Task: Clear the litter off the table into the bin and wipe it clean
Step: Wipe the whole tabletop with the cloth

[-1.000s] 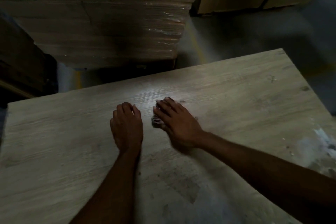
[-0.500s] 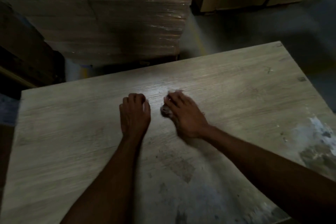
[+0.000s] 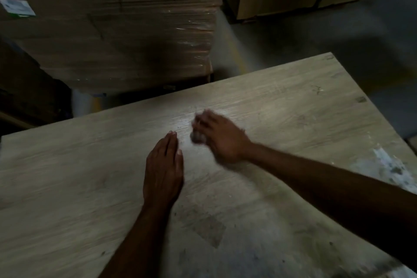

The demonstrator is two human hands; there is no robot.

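Uncurled since before, left hand [image 3: 163, 171] lies flat on table [image 3: 67, 187]; right hand [image 3: 222, 140] grips grey wad [image 3: 197, 139]; carton label [image 3: 18, 8] unreadable.

Head-worn view faces forward and down; table [image 3: 67, 176] close.

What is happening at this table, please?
A person is wiping a wooden table. The right hand holds a small crumpled wad against the surface and is blurred by its motion. The left hand lies flat beside it, fingers straight. Whitish smears show near the table's right edge. No bin is in view.
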